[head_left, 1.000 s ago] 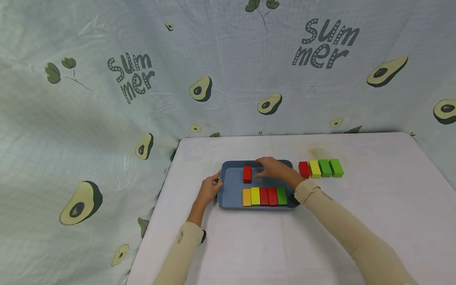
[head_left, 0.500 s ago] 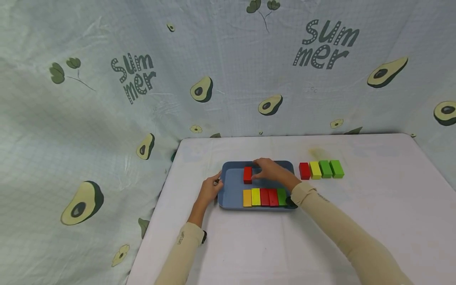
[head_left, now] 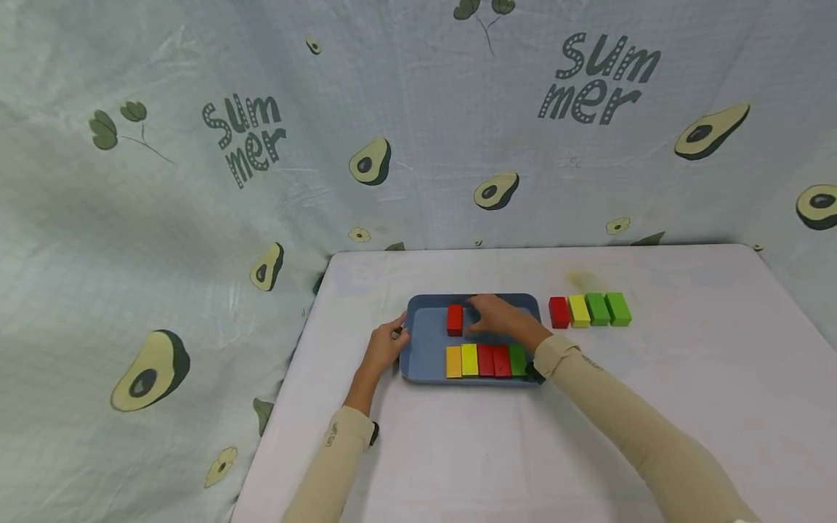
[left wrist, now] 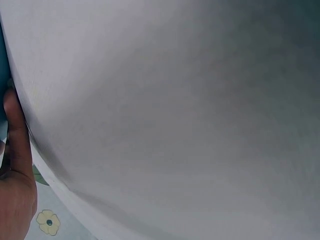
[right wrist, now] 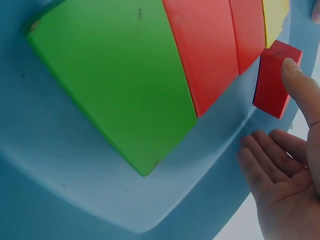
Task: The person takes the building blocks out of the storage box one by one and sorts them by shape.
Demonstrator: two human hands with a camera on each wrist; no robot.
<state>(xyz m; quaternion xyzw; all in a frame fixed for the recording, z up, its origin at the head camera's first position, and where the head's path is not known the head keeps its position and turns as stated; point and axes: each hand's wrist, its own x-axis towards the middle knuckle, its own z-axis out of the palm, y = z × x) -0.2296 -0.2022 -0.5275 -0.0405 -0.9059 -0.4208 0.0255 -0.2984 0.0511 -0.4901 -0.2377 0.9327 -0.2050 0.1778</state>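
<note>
A blue tray [head_left: 428,330] lies on the white table. Along its near side sits a row of blocks: orange [head_left: 453,362], yellow [head_left: 468,360], two red [head_left: 492,360] and a green block [head_left: 516,359]. A lone red block [head_left: 454,319] stands in the tray's far left part. My right hand [head_left: 495,317] rests inside the tray just right of it. In the right wrist view the thumb [right wrist: 300,87] touches the lone red block [right wrist: 271,80] while the other fingers [right wrist: 265,160] lie relaxed. My left hand [head_left: 386,343] grips the tray's left rim.
To the right of the tray a second row stands on the table [head_left: 686,378]: a red block [head_left: 559,312], a yellow block [head_left: 578,311] and two green blocks [head_left: 608,309]. An avocado-print cloth [head_left: 196,181] hangs behind and to the left.
My right hand has shifted slightly left and settled lower beside the lone red block. The block, the tray and my left hand have stayed in place.
</note>
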